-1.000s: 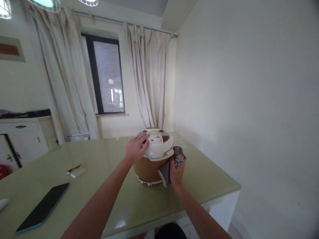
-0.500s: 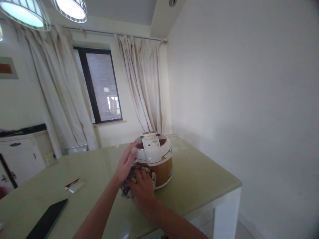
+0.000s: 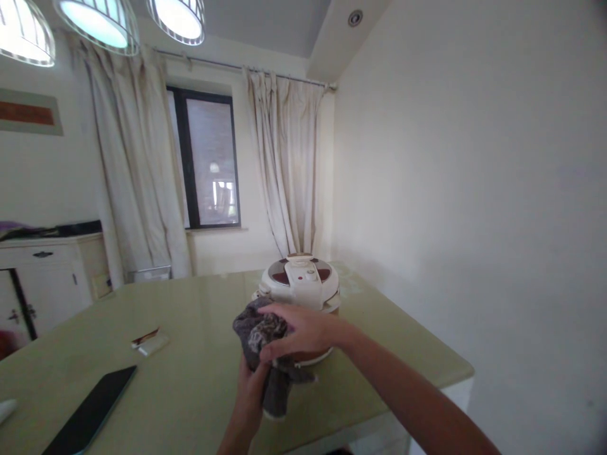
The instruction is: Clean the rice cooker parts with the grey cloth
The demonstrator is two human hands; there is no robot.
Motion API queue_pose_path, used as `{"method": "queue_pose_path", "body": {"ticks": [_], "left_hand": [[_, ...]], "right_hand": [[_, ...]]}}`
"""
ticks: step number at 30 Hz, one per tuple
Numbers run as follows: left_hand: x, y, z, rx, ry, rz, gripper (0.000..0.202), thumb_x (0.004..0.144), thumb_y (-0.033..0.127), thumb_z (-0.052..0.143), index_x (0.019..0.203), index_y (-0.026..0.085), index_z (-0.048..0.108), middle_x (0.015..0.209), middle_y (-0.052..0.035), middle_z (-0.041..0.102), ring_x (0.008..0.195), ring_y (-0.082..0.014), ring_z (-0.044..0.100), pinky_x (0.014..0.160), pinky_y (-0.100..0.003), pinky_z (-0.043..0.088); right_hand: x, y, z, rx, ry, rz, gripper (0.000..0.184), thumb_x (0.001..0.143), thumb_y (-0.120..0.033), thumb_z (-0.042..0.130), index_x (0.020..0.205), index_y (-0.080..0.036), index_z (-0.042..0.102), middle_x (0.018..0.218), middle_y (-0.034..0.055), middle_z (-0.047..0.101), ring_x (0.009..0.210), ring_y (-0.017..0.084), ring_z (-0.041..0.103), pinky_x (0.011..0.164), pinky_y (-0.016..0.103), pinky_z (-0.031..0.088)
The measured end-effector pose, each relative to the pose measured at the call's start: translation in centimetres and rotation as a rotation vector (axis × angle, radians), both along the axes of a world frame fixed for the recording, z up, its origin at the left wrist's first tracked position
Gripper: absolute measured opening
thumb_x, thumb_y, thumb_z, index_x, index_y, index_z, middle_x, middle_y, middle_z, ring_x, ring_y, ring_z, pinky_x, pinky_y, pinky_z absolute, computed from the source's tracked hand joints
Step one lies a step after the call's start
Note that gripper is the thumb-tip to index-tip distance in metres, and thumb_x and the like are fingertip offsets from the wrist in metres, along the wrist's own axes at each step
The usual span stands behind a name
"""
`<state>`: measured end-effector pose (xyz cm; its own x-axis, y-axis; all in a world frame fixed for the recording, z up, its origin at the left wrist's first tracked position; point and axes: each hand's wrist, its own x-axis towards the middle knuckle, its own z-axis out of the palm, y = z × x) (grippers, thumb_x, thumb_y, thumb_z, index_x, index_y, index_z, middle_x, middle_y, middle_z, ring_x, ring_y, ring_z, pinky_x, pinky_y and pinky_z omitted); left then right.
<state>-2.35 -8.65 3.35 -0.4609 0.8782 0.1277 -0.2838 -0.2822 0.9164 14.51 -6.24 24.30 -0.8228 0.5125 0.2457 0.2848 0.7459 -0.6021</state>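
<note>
A grey patterned cloth is bunched between my two hands, in front of a white and brown rice cooker. My left hand grips the cloth from below, its fingers partly hidden behind the fabric. From the right, my right hand reaches over the top with thumb and fingers closed around the bundle. One end of the cloth hangs down beneath my hands. The cooker's lid is down, and my right hand and the cloth cover much of its brown side.
The cooker stands on a pale green table near the right wall. A dark tablet-like device and a small clear packet lie on the left. White cabinets stand behind at left, and lamps hang overhead.
My left hand has left the cooker's lid and come down to the cloth. The cloth has come off the cooker's side and is gathered nearer me. The view has turned slightly left.
</note>
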Motion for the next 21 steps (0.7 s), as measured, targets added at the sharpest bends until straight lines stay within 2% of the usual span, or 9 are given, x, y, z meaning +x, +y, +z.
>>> {"method": "queue_pose_path", "body": {"ticks": [2,4,6,7,9,12,14,16,21], "left_hand": [[-0.2,0.3,0.3,-0.024,-0.014,0.028,0.086,0.064,0.064,0.088,0.133,0.019,0.064,0.117,-0.0131,0.078,0.113,-0.0370,0.074,0.091,-0.045,0.063],[-0.4,1.0,0.1,-0.062,0.008,0.110,0.089,0.064,0.061,0.089,0.137,0.020,0.061,0.127,-0.0150,0.074,0.119,-0.0379,0.071,0.095,-0.048,0.062],[-0.5,2.1,-0.3,-0.068,0.065,0.178,0.092,0.062,0.055,0.090,0.141,0.020,0.058,0.134,-0.0168,0.071,0.125,-0.0387,0.068,0.101,-0.052,0.058],[-0.4,2.6,-0.5,-0.047,0.106,0.194,0.094,0.061,0.052,0.091,0.142,0.020,0.056,0.135,-0.0173,0.070,0.126,-0.0383,0.067,0.104,-0.053,0.057],[0.0,3.5,-0.8,0.019,0.202,0.199,0.096,0.059,0.045,0.093,0.143,0.019,0.053,0.136,-0.0174,0.069,0.126,-0.0363,0.067,0.108,-0.052,0.054],[0.7,4.0,-1.0,0.095,0.279,0.185,0.094,0.061,0.040,0.092,0.142,0.020,0.049,0.133,-0.0153,0.070,0.121,-0.0328,0.070,0.107,-0.048,0.055],[1.2,3.8,-1.2,0.112,0.277,0.185,0.088,0.064,0.040,0.089,0.140,0.020,0.050,0.130,-0.0139,0.072,0.118,-0.0317,0.072,0.105,-0.047,0.057],[1.5,3.5,-1.3,0.103,0.270,0.190,0.085,0.065,0.041,0.087,0.139,0.021,0.051,0.131,-0.0140,0.072,0.119,-0.0323,0.071,0.106,-0.047,0.056],[1.8,2.9,-1.3,0.073,0.295,0.182,0.090,0.066,0.044,0.086,0.142,0.018,0.048,0.136,-0.0172,0.069,0.126,-0.0363,0.067,0.110,-0.051,0.053]], "right_hand": [[1.0,1.6,3.6,0.057,-0.055,-0.069,0.079,0.078,-0.069,0.081,0.144,-0.029,0.061,0.120,0.0059,0.076,0.104,0.025,0.074,0.093,0.037,0.056],[1.1,4.3,6.4,0.201,0.008,-0.309,0.057,0.091,-0.064,0.071,0.132,-0.024,0.066,0.103,0.0048,0.079,0.086,0.021,0.075,0.084,0.034,0.056],[0.5,7.9,7.7,0.406,0.046,-0.538,0.040,0.102,-0.052,0.060,0.128,-0.022,0.067,0.110,0.0073,0.078,0.097,0.022,0.075,0.090,0.034,0.054],[0.1,9.7,7.9,0.487,0.028,-0.602,0.040,0.102,-0.049,0.061,0.131,-0.022,0.066,0.117,0.0089,0.077,0.106,0.024,0.073,0.094,0.036,0.053],[-0.6,13.1,7.5,0.564,-0.118,-0.598,0.055,0.097,-0.054,0.068,0.140,-0.020,0.062,0.135,0.0136,0.071,0.123,0.029,0.067,0.101,0.037,0.050],[-1.0,16.2,6.2,0.501,-0.360,-0.474,0.056,0.100,-0.061,0.059,0.137,-0.020,0.065,0.139,0.0151,0.069,0.126,0.030,0.066,0.099,0.034,0.050],[-0.9,17.0,5.5,0.497,-0.418,-0.427,0.053,0.105,-0.063,0.047,0.127,-0.020,0.070,0.131,0.0141,0.073,0.120,0.029,0.068,0.094,0.033,0.051],[-0.8,17.2,5.2,0.570,-0.422,-0.442,0.058,0.106,-0.066,0.041,0.123,-0.020,0.071,0.130,0.0150,0.072,0.120,0.030,0.068,0.091,0.034,0.052],[-0.8,16.9,5.3,0.590,-0.495,-0.519,0.068,0.104,-0.072,0.033,0.129,-0.019,0.067,0.135,0.0192,0.067,0.121,0.035,0.067,0.089,0.039,0.053]]}}
